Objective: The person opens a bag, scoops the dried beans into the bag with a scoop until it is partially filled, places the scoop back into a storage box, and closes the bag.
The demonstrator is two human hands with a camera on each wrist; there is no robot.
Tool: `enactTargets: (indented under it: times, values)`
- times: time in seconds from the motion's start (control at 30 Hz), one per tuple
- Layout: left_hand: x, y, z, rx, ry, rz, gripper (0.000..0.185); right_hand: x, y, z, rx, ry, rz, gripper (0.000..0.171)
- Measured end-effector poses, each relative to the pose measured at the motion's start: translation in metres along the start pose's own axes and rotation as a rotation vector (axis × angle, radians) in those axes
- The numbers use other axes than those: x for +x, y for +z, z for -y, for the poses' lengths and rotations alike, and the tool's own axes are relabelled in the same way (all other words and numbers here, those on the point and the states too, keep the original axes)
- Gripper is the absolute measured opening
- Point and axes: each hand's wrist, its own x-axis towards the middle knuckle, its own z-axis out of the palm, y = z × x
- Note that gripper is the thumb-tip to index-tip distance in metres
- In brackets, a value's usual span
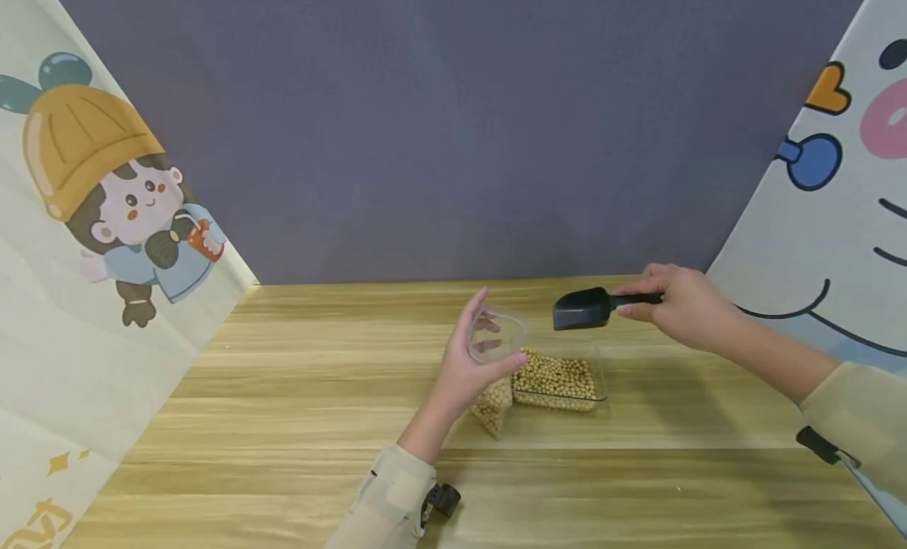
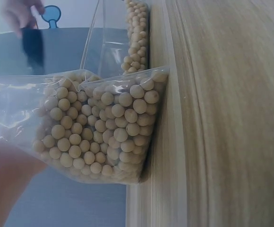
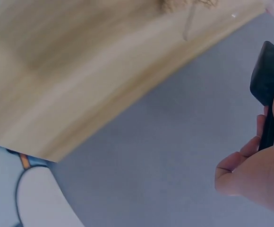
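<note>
My left hand [image 1: 457,376] holds the mouth of a clear plastic bag [image 1: 494,407] spread wide between thumb and fingers. Pale round beans fill the bag's lower part, seen close in the left wrist view as the bag [image 2: 99,127] stands on the table. Just right of it, a clear rectangular container [image 1: 604,391] holds more of the beans [image 1: 556,376]. My right hand [image 1: 683,309] grips a black scoop [image 1: 583,309] by its handle, above and behind the container. The right wrist view shows the scoop [image 3: 269,73] too; whether its bowl holds beans is hidden.
The wood-grain table [image 1: 298,423] runs back to a grey-blue panel [image 1: 439,139]. Printed cartoon panels stand at the left [image 1: 42,297] and right [image 1: 850,242].
</note>
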Motion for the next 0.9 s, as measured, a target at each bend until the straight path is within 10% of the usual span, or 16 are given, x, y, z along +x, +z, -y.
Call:
enactTargets:
  times: [0.9]
  values:
    - [0.001,-0.004,-0.002,-0.026,-0.009,0.0,0.107,-0.003,0.088,-0.021,0.125,-0.023,0.116,0.031]
